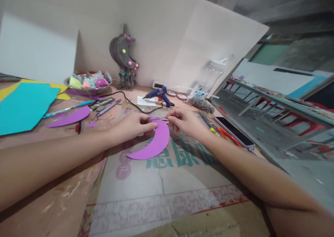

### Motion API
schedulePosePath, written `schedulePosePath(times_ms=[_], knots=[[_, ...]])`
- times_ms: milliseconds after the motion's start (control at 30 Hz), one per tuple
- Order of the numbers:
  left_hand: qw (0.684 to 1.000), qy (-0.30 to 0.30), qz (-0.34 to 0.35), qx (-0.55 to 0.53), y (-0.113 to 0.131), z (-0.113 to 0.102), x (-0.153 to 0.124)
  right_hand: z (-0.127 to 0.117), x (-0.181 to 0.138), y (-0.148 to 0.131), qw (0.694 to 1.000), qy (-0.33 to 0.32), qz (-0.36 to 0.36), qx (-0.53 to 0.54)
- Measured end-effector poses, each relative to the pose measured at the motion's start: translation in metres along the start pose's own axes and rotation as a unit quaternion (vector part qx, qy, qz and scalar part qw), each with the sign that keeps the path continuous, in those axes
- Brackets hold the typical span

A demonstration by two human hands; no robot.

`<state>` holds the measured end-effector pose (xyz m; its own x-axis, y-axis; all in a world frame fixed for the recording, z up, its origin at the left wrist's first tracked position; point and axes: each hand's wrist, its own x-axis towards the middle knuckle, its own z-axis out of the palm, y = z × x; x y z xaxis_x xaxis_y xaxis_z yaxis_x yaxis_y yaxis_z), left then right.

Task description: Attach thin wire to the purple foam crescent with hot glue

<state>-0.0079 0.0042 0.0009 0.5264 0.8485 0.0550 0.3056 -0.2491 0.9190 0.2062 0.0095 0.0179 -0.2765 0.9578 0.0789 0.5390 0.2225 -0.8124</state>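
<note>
My left hand point(139, 125) grips a purple crescent cut-out point(156, 145) near its upper end, thumb on top. The crescent's pointed lower tip reaches left over the printed board. My right hand point(180, 120) is closed in a pinch just beyond the crescent's right edge. A thin strand point(160, 118), which looks like yarn, runs across the top of the crescent between both hands. Behind them, a blue glue gun point(159, 95) rests on the table with its nozzle to the left. A ball of grey yarn point(200, 105) lies to the right.
Orange-handled scissors point(226, 134) and a phone point(235, 131) lie at the right table edge. On the left are turquoise sheets point(24, 106), another purple piece point(70, 118), pens and a bowl point(90, 90) of packets. A grey moon-shaped craft point(124, 52) and a bottle point(208, 79) stand behind.
</note>
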Motion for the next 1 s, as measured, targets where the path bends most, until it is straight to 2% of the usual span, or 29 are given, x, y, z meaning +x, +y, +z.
schedulePosePath(times_ms=[400, 500, 633, 833, 1000], knots=[[0.999, -0.031, -0.001, 0.043, 0.005, -0.001, -0.001, -0.008, 0.007, 0.006, 0.996, 0.067, -0.037, -0.040], [0.998, -0.033, 0.004, 0.048, 0.004, -0.002, -0.001, -0.008, 0.004, 0.002, 0.997, 0.049, -0.049, -0.030], [0.997, -0.036, 0.010, 0.072, 0.004, -0.002, 0.000, -0.002, -0.006, -0.012, 0.995, 0.011, -0.083, 0.051], [0.993, -0.034, 0.034, 0.109, 0.003, -0.003, 0.001, 0.015, -0.016, -0.017, 0.992, -0.094, -0.025, 0.082], [0.995, -0.043, 0.034, 0.088, 0.001, -0.002, 0.001, 0.014, -0.008, -0.007, 0.992, -0.101, -0.004, 0.077]])
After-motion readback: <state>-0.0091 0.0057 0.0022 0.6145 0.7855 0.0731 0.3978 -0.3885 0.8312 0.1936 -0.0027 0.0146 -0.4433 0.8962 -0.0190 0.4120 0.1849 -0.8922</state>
